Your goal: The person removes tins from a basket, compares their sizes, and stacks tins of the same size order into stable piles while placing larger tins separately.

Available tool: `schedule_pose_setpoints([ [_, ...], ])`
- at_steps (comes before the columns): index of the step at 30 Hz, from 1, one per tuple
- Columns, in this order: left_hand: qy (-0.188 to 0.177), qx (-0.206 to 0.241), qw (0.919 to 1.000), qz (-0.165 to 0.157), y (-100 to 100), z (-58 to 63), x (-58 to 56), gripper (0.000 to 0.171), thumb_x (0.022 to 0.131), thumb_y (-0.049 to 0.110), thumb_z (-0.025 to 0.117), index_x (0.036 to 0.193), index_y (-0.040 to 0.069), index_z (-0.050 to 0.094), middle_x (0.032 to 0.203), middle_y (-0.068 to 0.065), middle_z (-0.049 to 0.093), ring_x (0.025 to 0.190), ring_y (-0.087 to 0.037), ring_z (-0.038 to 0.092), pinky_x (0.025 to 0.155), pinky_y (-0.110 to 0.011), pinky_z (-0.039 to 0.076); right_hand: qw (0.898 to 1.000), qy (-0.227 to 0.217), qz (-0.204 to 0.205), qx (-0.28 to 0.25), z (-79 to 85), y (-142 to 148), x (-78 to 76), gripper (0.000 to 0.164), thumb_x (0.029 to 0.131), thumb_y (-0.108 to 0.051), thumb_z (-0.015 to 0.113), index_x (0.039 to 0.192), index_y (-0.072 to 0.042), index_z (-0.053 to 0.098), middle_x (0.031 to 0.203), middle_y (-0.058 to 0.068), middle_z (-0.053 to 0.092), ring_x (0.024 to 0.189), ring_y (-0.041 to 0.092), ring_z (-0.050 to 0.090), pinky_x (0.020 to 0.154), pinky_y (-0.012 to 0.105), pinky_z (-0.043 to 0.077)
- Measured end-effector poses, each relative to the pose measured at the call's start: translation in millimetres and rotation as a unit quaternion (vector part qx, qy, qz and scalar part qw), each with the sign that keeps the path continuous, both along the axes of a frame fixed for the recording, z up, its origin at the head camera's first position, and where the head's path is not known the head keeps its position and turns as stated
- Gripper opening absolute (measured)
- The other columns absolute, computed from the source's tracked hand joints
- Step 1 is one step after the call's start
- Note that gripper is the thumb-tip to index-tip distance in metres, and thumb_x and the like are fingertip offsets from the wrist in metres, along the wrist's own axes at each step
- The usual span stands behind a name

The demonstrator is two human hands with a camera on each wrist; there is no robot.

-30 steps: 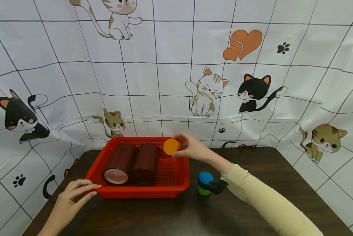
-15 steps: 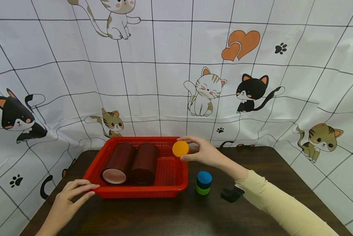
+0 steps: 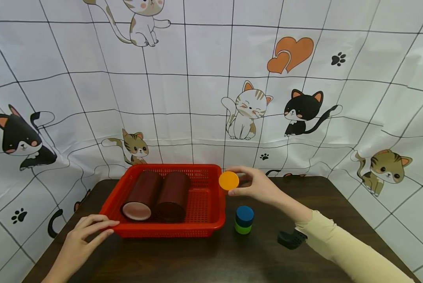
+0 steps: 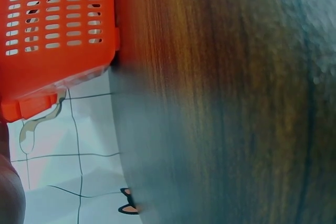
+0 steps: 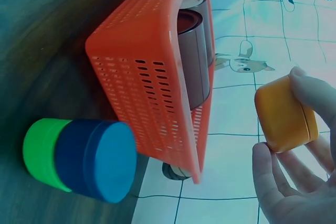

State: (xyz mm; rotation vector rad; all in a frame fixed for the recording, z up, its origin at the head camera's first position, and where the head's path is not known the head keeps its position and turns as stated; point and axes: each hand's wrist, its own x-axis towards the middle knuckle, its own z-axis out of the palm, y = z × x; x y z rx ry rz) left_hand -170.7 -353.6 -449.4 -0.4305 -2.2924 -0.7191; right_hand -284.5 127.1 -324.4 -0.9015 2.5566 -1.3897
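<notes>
My right hand point(image 3: 259, 185) pinches a small orange lidded tub point(image 3: 228, 181) between thumb and fingers, at the right rim of a red plastic basket point(image 3: 211, 226). In the right wrist view the orange tub point(image 5: 283, 114) is held up above the basket's side, its lid seam visible. My left hand point(image 3: 85, 237) rests its fairly straight fingers on the basket's front left corner. Inside the basket lie two dark brown cylindrical canisters point(image 3: 146, 190) side by side; the left one shows a pale end. The right part of the basket shows its bare perforated floor.
Right of the basket, a blue tub point(image 3: 245, 216) stands stacked on a green tub point(image 3: 243, 228) on the dark wooden table point(image 3: 183, 259). A white wall sheet point(image 3: 204, 98) printed with cats rises behind the table. A black wrist camera point(image 3: 292, 239) hangs under the right sleeve.
My right hand has carried the orange tub rightward, from over the basket's back right area to its right rim. The left hand stays on the corner.
</notes>
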Motion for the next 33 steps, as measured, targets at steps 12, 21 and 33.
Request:
schedule_pose_setpoints([
  [12, 0.005, -0.004, 1.0000, 0.005, -1, 2.7, 1.3, 0.050, 0.068, -0.006, 0.083, 0.104, 0.029, 0.077, 0.106, 0.015, 0.059, 0.106, 0.011, 0.041, 0.089, -0.002, 0.028, 1.000, 0.010, -0.006, -0.002, -5.2, 11, 1.3, 0.062, 0.080, -0.029, 0.083, 0.136, -0.025, 0.057, 0.127, 0.002, 0.062, 0.108, 0.022, 0.067, 0.091, 0.034, 0.057],
  [21, 0.003, -0.005, 1.0000, 0.006, 3, 4.1, 1.9, 0.050, 0.068, -0.006, 0.083, 0.104, 0.029, 0.077, 0.106, 0.016, 0.059, 0.104, 0.010, 0.042, 0.087, -0.005, 0.030, 0.999, 0.045, -0.023, 0.019, -11.6, 21, 6.6, 0.058, 0.082, -0.030, 0.081, 0.135, -0.021, 0.058, 0.123, 0.002, 0.066, 0.108, 0.021, 0.063, 0.090, 0.038, 0.057],
  [33, 0.002, -0.010, 0.9999, 0.007, 2, 3.9, 1.5, 0.050, 0.069, -0.004, 0.083, 0.105, 0.030, 0.077, 0.106, 0.017, 0.059, 0.104, 0.010, 0.042, 0.085, -0.007, 0.032, 0.997, 0.019, -0.050, 0.054, -20.5, 35, 11.4, 0.057, 0.084, -0.035, 0.079, 0.135, -0.021, 0.057, 0.125, 0.007, 0.067, 0.089, 0.017, 0.068, 0.077, 0.027, 0.057],
])
